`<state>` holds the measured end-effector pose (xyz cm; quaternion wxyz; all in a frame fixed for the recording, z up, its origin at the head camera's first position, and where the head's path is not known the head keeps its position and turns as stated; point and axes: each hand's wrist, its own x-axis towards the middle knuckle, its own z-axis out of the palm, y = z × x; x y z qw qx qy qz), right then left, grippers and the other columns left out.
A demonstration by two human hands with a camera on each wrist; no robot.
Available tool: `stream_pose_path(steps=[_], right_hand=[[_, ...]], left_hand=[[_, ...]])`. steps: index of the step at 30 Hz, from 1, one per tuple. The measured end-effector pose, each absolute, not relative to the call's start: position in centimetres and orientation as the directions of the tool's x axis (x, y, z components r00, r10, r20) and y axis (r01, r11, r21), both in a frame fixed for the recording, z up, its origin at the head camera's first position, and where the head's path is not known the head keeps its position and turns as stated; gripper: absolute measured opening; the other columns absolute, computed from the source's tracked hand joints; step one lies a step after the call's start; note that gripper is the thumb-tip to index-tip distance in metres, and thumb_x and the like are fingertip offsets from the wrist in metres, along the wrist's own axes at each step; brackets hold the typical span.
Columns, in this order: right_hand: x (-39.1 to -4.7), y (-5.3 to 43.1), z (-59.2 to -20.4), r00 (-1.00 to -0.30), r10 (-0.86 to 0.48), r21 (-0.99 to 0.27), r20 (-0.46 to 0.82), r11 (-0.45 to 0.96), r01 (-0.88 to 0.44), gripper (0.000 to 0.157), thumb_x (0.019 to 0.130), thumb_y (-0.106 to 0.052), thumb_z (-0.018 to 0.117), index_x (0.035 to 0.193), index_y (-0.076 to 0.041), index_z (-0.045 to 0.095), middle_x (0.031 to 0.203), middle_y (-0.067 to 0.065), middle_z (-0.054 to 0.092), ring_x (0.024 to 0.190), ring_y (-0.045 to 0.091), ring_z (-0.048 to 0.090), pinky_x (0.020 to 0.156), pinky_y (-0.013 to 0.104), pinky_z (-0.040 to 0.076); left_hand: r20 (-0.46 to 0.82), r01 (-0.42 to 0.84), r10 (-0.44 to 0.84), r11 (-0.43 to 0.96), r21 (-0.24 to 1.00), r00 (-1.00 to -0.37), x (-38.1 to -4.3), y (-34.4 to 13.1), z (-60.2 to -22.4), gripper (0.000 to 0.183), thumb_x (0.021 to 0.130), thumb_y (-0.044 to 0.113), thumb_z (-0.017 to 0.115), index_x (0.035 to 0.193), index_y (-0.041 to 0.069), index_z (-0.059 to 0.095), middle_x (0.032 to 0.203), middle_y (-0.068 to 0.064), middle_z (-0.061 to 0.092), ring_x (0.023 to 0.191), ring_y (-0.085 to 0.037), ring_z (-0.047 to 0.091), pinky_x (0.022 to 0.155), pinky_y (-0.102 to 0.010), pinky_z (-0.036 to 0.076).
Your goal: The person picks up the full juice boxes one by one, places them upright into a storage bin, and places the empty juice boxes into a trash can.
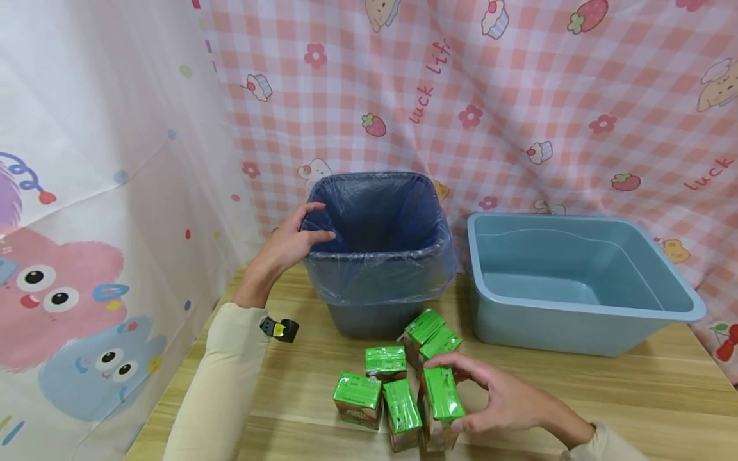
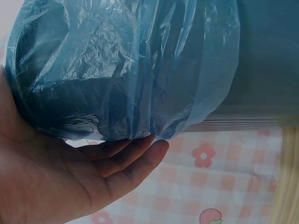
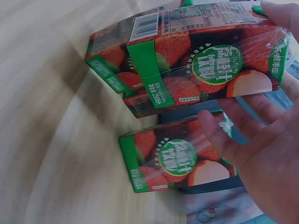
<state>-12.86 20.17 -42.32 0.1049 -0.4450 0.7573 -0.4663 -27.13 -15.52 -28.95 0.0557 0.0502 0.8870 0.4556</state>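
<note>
My left hand (image 1: 288, 246) holds the left rim of a grey trash bin (image 1: 363, 320). Its thumb reaches over the edge and the other fingers lie along the outside in the left wrist view. A thin bluish plastic liner (image 1: 392, 276) covers the bin's inside and folds down over the rim. With thumb and index finger, my right hand (image 1: 510, 392) pinches a green-topped juice box (image 1: 444, 394) by its upper end. Red litchi pictures and a round green label show on the held box in the right wrist view. Several matching juice boxes (image 1: 357, 390) stand close beside it.
To the right of the bin stands a light blue plastic tub (image 1: 553, 330). Both containers rest on a wood-grain table (image 1: 305, 384). A pink checked curtain (image 1: 357, 83) hangs behind them, and a white printed curtain (image 1: 115, 192) closes the left side.
</note>
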Motion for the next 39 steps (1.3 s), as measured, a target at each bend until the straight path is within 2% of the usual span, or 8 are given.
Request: stream_pose_path(steps=[4,8,17,23,33,39], right_hand=[[-13.2,20.2,-41.9,-0.561,-0.768,-0.773,0.309,0.142,-0.619,0.072,0.083,-0.015,0.076,0.146,-0.006,0.042,0.143,0.012,0.050,0.120,0.014,0.054,0.095,0.031,0.048],[-13.2,20.3,-41.5,-0.583,-0.756,-0.776,0.299,0.164,-0.610,0.072,0.083,-0.016,0.078,0.145,-0.010,0.043,0.141,0.012,0.052,0.119,0.013,0.055,0.096,0.031,0.048],[-13.9,20.4,-40.0,-0.591,-0.743,-0.769,0.315,0.165,-0.618,0.071,0.082,-0.014,0.078,0.144,-0.011,0.044,0.139,0.008,0.054,0.120,0.013,0.055,0.098,0.031,0.047],[-14.3,20.5,-38.8,-0.581,-0.743,-0.761,0.333,0.152,-0.631,0.072,0.081,-0.011,0.079,0.143,-0.005,0.043,0.140,0.006,0.053,0.122,0.016,0.055,0.099,0.032,0.047],[-14.9,20.7,-37.0,-0.568,-0.740,-0.732,0.361,0.153,-0.664,0.075,0.080,-0.009,0.079,0.145,-0.010,0.042,0.138,0.009,0.055,0.123,0.017,0.055,0.102,0.032,0.046],[-15.0,20.6,-35.8,-0.594,-0.726,-0.734,0.346,0.185,-0.653,0.075,0.081,-0.011,0.079,0.146,-0.010,0.041,0.140,0.009,0.054,0.125,0.017,0.055,0.105,0.030,0.044]], left_hand=[[-0.052,0.039,0.140,0.578,0.815,-0.989,-27.1,-15.6,-29.0,0.067,0.094,0.037,0.063,0.153,0.029,0.032,0.163,-0.007,0.022,0.145,-0.034,0.028,0.115,-0.058,0.024],[-0.052,0.041,0.144,0.576,0.817,-0.988,-27.1,-15.7,-29.0,0.067,0.094,0.036,0.063,0.153,0.029,0.032,0.163,-0.007,0.022,0.145,-0.033,0.029,0.115,-0.058,0.025],[-0.049,0.045,0.145,0.584,0.810,-0.988,-27.1,-15.7,-29.0,0.067,0.094,0.037,0.062,0.153,0.029,0.032,0.163,-0.008,0.023,0.144,-0.034,0.030,0.115,-0.058,0.025],[-0.050,0.047,0.149,0.581,0.812,-0.988,-27.3,-15.7,-29.1,0.066,0.094,0.035,0.062,0.153,0.028,0.032,0.163,-0.008,0.022,0.145,-0.034,0.028,0.115,-0.058,0.024],[-0.057,0.039,0.145,0.584,0.811,-0.988,-27.3,-15.5,-28.9,0.066,0.095,0.036,0.062,0.153,0.028,0.031,0.163,-0.008,0.023,0.144,-0.034,0.031,0.115,-0.057,0.026],[-0.059,0.033,0.139,0.581,0.813,-0.989,-27.3,-15.6,-29.0,0.066,0.095,0.036,0.062,0.153,0.029,0.032,0.163,-0.008,0.023,0.143,-0.034,0.032,0.115,-0.057,0.027]])
